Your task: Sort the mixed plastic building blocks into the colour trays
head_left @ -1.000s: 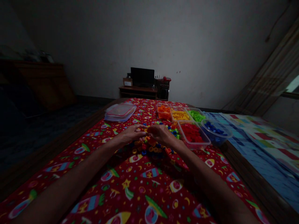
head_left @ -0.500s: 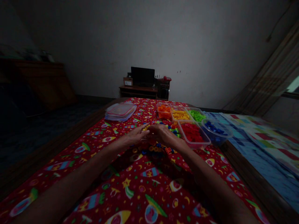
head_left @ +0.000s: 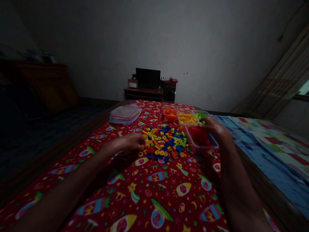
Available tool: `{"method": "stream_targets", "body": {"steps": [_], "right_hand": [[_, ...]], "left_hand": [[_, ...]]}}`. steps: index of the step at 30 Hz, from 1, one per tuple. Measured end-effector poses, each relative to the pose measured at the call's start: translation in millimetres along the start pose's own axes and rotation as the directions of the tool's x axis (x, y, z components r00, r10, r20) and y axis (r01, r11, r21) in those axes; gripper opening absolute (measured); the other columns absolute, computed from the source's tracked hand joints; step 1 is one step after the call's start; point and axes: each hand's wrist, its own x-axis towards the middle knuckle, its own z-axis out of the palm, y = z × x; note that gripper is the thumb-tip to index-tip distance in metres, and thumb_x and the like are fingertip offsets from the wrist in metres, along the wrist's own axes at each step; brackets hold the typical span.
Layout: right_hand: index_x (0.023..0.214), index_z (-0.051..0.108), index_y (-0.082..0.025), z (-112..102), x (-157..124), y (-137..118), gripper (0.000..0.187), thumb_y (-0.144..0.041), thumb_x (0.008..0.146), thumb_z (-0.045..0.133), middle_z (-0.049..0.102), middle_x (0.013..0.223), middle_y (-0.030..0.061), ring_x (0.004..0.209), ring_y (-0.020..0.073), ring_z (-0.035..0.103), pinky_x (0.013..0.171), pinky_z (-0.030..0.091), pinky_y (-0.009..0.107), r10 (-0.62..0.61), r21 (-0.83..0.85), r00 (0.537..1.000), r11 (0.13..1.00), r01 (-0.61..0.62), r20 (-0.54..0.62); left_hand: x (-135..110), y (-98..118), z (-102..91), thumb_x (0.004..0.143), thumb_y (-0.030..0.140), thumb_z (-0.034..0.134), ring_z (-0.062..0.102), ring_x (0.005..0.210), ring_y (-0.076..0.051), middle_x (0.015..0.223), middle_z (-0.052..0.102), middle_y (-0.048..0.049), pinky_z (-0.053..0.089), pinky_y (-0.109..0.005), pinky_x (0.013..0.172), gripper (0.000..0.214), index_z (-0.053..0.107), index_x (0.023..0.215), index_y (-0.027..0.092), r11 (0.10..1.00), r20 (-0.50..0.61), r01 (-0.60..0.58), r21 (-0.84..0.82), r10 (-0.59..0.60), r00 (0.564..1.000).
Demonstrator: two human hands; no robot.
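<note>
A mixed pile of small plastic building pieces (head_left: 164, 141), in yellow, blue, red, green and orange, lies on the red patterned cloth (head_left: 154, 187). At the pile's left edge is my left hand (head_left: 133, 141), its fingers curled by the yellow pieces; whatever is in them is hidden. My right hand (head_left: 213, 126) is over the clear tub of red pieces (head_left: 202, 149), fingertips pinched together and pointing down. I cannot make out what they hold. Behind that hand, the round tub of blue pieces (head_left: 237, 138) is mostly covered.
Clear tubs of orange pieces (head_left: 170, 115), yellow pieces (head_left: 186, 118) and green pieces (head_left: 201, 115) stand in a row behind the red one. Stacked lids (head_left: 126, 114) lie at the far left of the cloth. A bed with a checked sheet (head_left: 256, 151) adjoins on the right.
My hands were together over the pile and have moved apart. The left went down to the pile's left edge; the right swung over the red tub, uncovering the pile.
</note>
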Motion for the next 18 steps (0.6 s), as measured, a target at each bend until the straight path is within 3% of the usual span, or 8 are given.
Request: {"method": "stream_targets", "body": {"steps": [5, 11, 15, 18], "right_hand": [[0.102, 0.063, -0.016, 13.5, 1.9, -8.7, 0.024, -0.028, 0.085, 0.052, 0.065, 0.101, 0.0116, 0.097, 0.0208, 0.056, 0.079, 0.041, 0.029, -0.110, -0.085, 0.990, 0.991, 0.102, -0.088], [0.091, 0.065, -0.014, 23.0, -14.7, -64.8, 0.022, -0.019, 0.087, 0.043, 0.065, 0.085, 0.0103, 0.071, 0.0162, 0.054, 0.062, 0.034, 0.026, -0.347, -0.103, 0.937, 0.934, 0.342, -0.033], [0.087, 0.066, -0.014, 47.1, -32.8, -110.7, 0.024, -0.020, 0.089, 0.042, 0.064, 0.076, 0.0079, 0.061, 0.0125, 0.051, 0.056, 0.029, 0.025, -0.578, 0.010, 0.812, 0.815, 0.579, 0.078], [0.089, 0.067, -0.015, 71.6, -43.8, -132.4, 0.020, -0.027, 0.086, 0.051, 0.065, 0.078, 0.0081, 0.067, 0.0138, 0.057, 0.056, 0.031, 0.024, -0.685, 0.102, 0.718, 0.729, 0.677, 0.128]], "left_hand": [[6.2, -3.3, 13.7, 0.062, 0.024, 0.058, 0.058, 0.067, -0.016, 0.074, 0.066, -0.0002, 0.039, -0.021, 0.054, 0.015, 0.068, 0.072, 0.020, 0.999, -0.041, 0.033, 0.019, -0.032, 0.999], [-0.2, 5.8, -0.6, 0.070, 0.029, 0.055, 0.058, 0.068, -0.016, 0.076, 0.066, -0.0008, 0.041, -0.022, 0.059, 0.020, 0.063, 0.083, 0.017, 0.999, -0.096, 0.002, -0.040, -0.006, 0.995], [-2.8, 18.8, -2.5, 0.074, 0.031, 0.054, 0.059, 0.074, -0.017, 0.083, 0.067, -0.0024, 0.043, -0.023, 0.064, 0.026, 0.062, 0.094, 0.017, 0.995, -0.127, -0.055, -0.083, 0.044, 0.991], [-3.0, 28.0, 4.1, 0.071, 0.026, 0.058, 0.060, 0.074, -0.017, 0.083, 0.069, -0.0001, 0.043, -0.022, 0.063, 0.031, 0.064, 0.101, 0.021, 0.994, -0.036, -0.050, -0.102, 0.046, 0.998]]}}
